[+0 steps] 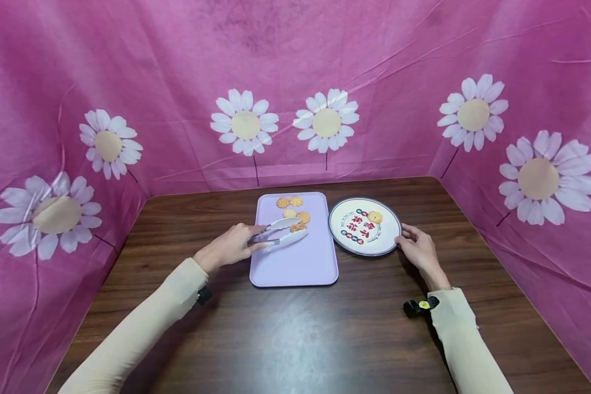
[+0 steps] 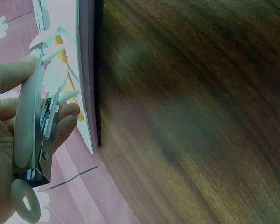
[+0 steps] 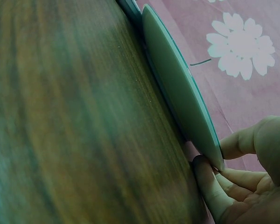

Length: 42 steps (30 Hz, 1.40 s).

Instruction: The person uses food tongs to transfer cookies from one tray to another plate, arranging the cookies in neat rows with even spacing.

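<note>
My left hand (image 1: pixel 229 245) grips a pair of metal tongs (image 2: pixel 29 112) with white tips, held over a light purple tray (image 1: pixel 295 271). The tong tips are spread, with a brown cookie (image 1: pixel 299 226) between their ends. Several other cookies (image 1: pixel 283 203) lie toward the tray's far side, pale and golden. With thumb and fingers, my right hand (image 1: pixel 420 250) pinches the right rim of a white plate (image 1: pixel 380 244) printed with red characters. One round cookie (image 1: pixel 375 216) sits on the plate. In the right wrist view, fingers are under the plate's edge (image 3: pixel 182 93) and the thumb is on top.
Tray and plate stand side by side on a dark wood table (image 1: pixel 295 339). A pink cloth (image 1: pixel 285 60) with white daisies hangs behind and along both sides. Small black wrist cameras (image 1: pixel 413 308) are worn at the sleeves.
</note>
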Available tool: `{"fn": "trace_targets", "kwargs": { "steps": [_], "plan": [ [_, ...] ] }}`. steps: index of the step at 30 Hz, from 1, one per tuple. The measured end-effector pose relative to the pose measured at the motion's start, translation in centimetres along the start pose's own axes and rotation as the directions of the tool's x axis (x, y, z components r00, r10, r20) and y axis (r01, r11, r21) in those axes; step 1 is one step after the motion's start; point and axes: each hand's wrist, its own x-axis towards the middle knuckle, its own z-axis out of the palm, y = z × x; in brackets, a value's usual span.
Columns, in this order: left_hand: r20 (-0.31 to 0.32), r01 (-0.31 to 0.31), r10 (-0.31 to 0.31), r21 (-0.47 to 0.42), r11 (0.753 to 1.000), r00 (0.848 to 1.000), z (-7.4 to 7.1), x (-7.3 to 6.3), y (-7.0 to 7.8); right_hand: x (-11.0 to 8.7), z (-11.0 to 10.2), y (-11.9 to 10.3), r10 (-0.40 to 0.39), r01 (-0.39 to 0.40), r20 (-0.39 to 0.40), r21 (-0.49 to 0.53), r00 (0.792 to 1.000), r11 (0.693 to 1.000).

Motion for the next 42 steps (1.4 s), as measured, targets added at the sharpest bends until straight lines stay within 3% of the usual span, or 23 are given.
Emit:
{"fn": "trace_targets", "kwargs": {
  "steps": [23, 42],
  "plan": [
    [-0.014, -0.011, 0.012, 0.084, 0.996, 1.0, 0.49, -0.03, 0.25, 0.09, -0.01, 0.04, 0.019, -0.019, 0.006, -0.004, 1.0, 1.0],
    [-0.048, -0.031, 0.036, 0.093, 0.995, 0.998, 0.69, -0.04, 0.47, -0.15, 0.0, -0.09, 0.001, -0.001, -0.004, -0.017, 1.0, 1.0]
  ]
}}
